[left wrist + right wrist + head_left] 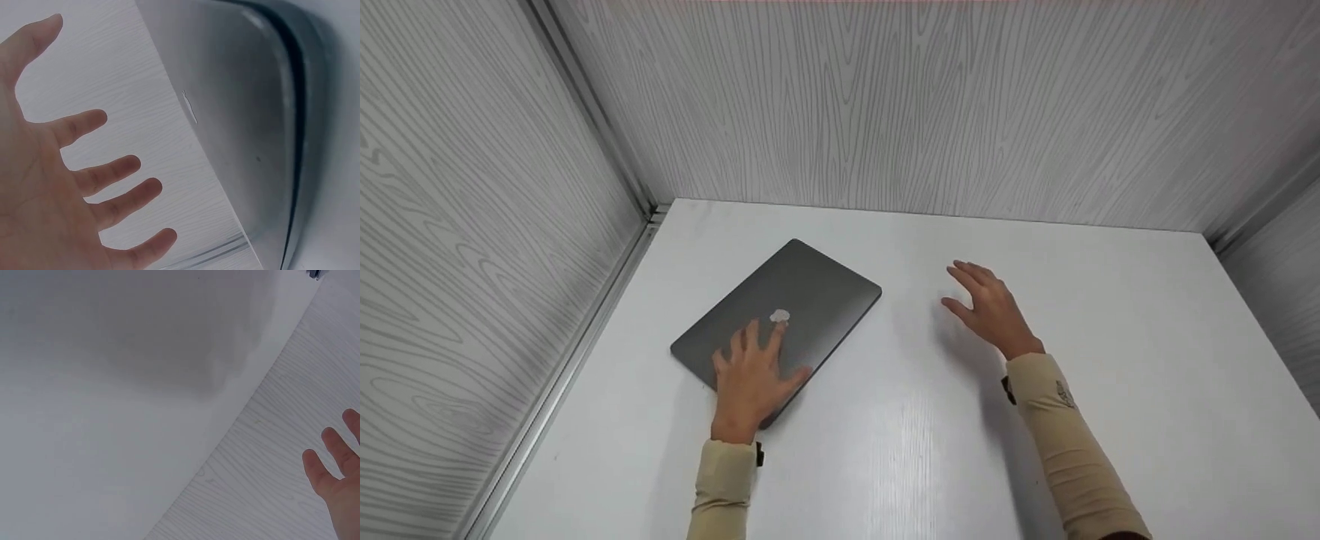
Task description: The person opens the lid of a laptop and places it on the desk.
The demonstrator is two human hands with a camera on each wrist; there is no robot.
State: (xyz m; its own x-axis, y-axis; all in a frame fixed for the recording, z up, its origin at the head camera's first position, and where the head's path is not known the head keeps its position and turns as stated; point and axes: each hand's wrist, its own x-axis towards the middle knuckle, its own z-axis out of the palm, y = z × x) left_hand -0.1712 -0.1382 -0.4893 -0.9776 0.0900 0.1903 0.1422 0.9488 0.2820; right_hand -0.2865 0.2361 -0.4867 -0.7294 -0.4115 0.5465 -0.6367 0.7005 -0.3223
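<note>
A closed dark grey laptop point(810, 285) with a pale logo on its lid lies at an angle on the white table. Over its near end my left hand point(754, 382) is spread, palm down. From the left wrist, the fingers of that hand point(56, 185) are straight and apart, with a gap between them and the laptop lid point(236, 101). To the right of the laptop, my right hand point(991, 309) hovers above the table with fingers extended and nothing in it. Only part of the right hand point(343, 489) shows in the right wrist view.
The white table point(1110, 315) meets a wood-grain back panel point(885, 112) at its far edge. A similar side panel point(472, 225) with a metal rail stands on the left, and another panel point(1282, 225) rises at the right.
</note>
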